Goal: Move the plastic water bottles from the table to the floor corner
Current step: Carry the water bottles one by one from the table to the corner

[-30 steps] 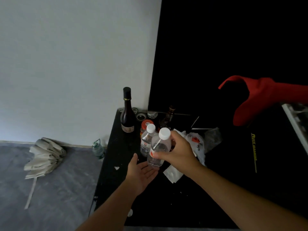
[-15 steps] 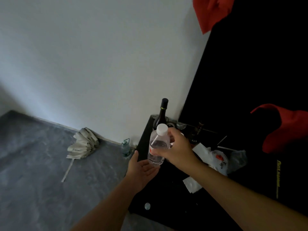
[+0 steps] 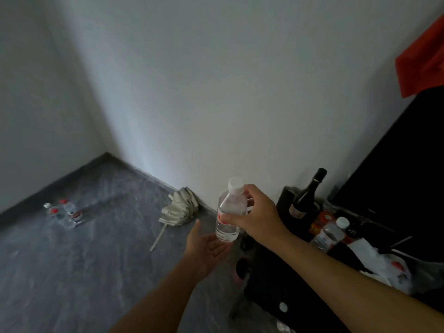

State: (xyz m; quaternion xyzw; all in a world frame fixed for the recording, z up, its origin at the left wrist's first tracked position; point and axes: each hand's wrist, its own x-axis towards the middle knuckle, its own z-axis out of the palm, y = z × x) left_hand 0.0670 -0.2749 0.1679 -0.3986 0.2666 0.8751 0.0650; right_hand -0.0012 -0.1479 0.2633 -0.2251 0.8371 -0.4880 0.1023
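While the right hand [image 3: 258,217] wraps its fingers around the middle of a clear bottle [image 3: 230,213], holding it upright off the table's left edge, the left hand [image 3: 204,248] lies open, palm up, right under the bottle's base; whether it touches cannot be told. That bottle is ribbed see-through plastic with a white screw cap and a red-and-white label under the fingers. Another clear bottle [image 3: 330,233] with a white cap stands on the black table [image 3: 276,280], near a dark glass wine bottle [image 3: 306,195] and crumpled white bags [image 3: 374,263]. Down in the floor corner, three small bottles [image 3: 63,212] stand close together, two with red caps and one with a white cap. A folded pale umbrella [image 3: 179,210] lies by the wall on the mottled grey floor [image 3: 72,272]. Both walls are plain white. Red cloth [image 3: 422,66] hangs at the upper right.
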